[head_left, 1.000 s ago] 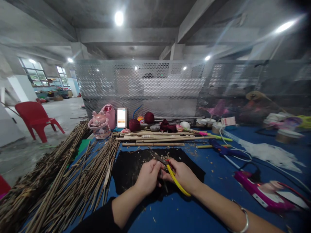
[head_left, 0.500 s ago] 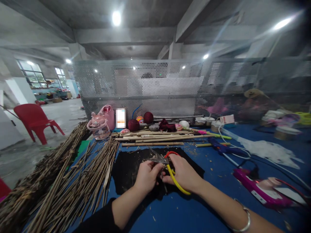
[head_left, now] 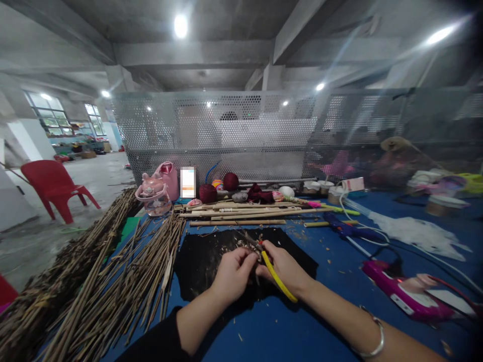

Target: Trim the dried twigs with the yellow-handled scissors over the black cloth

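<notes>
Counts one pair of scissors (head_left: 277, 281), one black cloth (head_left: 199, 266) below, two dark red yarn balls (head_left: 231, 182) at the far side, one blue glue gun (head_left: 341, 226) and one magenta device (head_left: 383, 284) at right, and one whole red chair (head_left: 53, 183) at far left. Has thin sticks (head_left: 143, 271), too many to number, over the left of the blue table (head_left: 287, 342), with bamboo poles (head_left: 237, 223) lying crosswise just beyond the cloth, pale shavings (head_left: 225, 248) strewn about, and a perforated metal screen (head_left: 204, 125) barring the far edge. Wraps the right hand (head_left: 285, 269) round the scissors' handles, mostly closed; curls the left hand (head_left: 234, 274) inward close beside, thumb on fingers, but cannot tell of any hold there. Keeps the scissors in the right hand above the cloth, yellow handle nearest, blades pointing far and left.
</notes>
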Available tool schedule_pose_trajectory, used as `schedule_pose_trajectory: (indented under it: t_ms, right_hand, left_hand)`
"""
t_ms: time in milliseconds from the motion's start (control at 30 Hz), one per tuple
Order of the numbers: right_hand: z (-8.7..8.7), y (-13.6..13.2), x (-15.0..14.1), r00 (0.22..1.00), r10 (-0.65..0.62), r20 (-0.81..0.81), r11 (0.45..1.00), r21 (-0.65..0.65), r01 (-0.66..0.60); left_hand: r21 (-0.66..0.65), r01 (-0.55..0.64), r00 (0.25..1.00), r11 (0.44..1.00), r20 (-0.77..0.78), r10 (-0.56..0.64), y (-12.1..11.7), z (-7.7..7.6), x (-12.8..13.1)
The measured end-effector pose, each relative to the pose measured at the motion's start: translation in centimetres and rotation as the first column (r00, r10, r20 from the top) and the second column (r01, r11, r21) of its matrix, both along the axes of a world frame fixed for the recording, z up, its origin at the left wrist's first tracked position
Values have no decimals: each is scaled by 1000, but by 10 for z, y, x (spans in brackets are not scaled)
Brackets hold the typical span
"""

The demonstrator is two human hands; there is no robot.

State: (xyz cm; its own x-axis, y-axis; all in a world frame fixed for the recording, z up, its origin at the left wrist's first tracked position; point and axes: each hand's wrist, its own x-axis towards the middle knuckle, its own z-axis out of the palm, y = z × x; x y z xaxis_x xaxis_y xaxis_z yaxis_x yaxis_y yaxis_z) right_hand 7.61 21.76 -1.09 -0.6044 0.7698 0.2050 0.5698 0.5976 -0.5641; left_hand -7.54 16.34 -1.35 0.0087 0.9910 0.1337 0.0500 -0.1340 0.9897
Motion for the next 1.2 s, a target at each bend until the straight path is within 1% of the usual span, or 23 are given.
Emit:
schedule_pose_trajectory:
  t_ms: [100,200,267,400,467,600,767,867,1000,1200]
  right_hand:
    - [3,0,0,998,-66,21,993,101,63]
    - [5,-1,-1,998,-60,10,980,193,57]
    - [4,-2,-1,998,-57,3,980,189,56]
    - [0,-2,-1,999,-35,-15,996,77,36]
    - [0,-1,0,999,-44,-8,997,71,44]
    - [1,1,1,993,-110,51,987,120,103]
    - [4,2,0,985,-128,116,983,144,111]
    - [7,0,-1,976,-159,148,971,200,128]
    - [10,-1,-1,977,-150,150,957,269,105]
    - [8,2,1,982,-131,139,954,285,87]
  left_hand:
    - [-72,43,999,996,10,-43,-1,-1,3]
    - [-72,85,996,994,41,-82,-2,-1,6]
    - [-57,94,995,994,40,-91,-2,-1,7]
    - [-61,70,997,996,-4,-71,-2,-2,6]
    - [-67,45,999,997,-14,-46,-3,-1,5]
    - [-54,26,1000,998,-3,-26,-3,0,6]
    - [-82,38,999,996,30,-35,-1,-2,6]
    - [-86,-9,1000,996,26,11,1,-4,5]
    - [-72,-44,999,996,-23,42,1,-5,3]
    - [2,-73,995,997,-69,73,-1,-3,3]
